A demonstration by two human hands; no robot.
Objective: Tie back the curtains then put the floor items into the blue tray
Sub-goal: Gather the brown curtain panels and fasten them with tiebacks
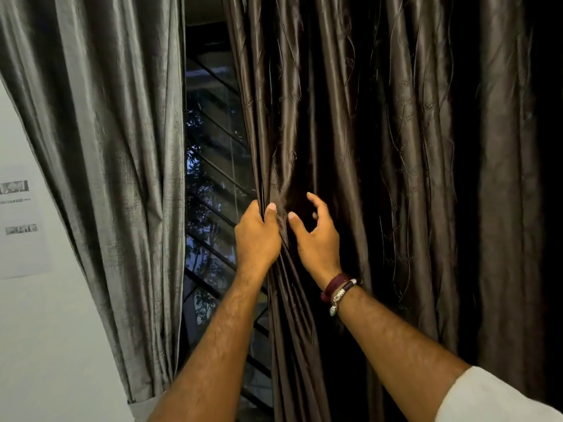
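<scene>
The left hand (257,236) grips the inner edge of the dark brown curtain (350,132), fingers and thumb curled round a bunch of its folds. Just right of it, the right hand (316,239) hovers with fingers spread and loosely bent, holding nothing. A grey curtain (100,132) hangs at left, with the barred window (210,178) between.

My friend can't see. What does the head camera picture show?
A left hand grips the edge of a dark brown curtain, while the open right hand reaches for its folds. A grey curtain hangs left of a barred window.
</scene>
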